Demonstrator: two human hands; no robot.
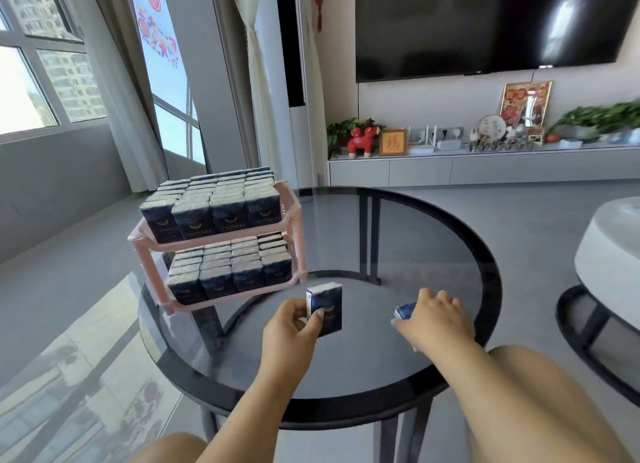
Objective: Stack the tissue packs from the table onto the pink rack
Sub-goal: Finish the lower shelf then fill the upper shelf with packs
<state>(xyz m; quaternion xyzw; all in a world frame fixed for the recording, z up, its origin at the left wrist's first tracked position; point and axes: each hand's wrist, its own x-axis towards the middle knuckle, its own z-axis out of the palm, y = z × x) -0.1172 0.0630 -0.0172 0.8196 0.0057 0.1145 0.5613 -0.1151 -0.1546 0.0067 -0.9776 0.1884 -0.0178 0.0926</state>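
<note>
A two-tier pink rack (294, 216) stands on the left side of the round glass table (398, 403). Both tiers are packed with several dark blue tissue packs standing upright, top tier (211, 206), bottom tier (228, 268). My left hand (291, 327) pinches one dark blue tissue pack (327, 306) upright, just right of the rack's lower front corner. My right hand (436, 317) lies over another tissue pack (403, 312) low above the glass; only its blue and white end shows under my fingers, which curl round it.
A white round side table (609, 254) stands to the right. Behind is a low TV cabinet (450, 171) with ornaments and plants, a wall TV (485, 26) above it. My knees show at the bottom edge.
</note>
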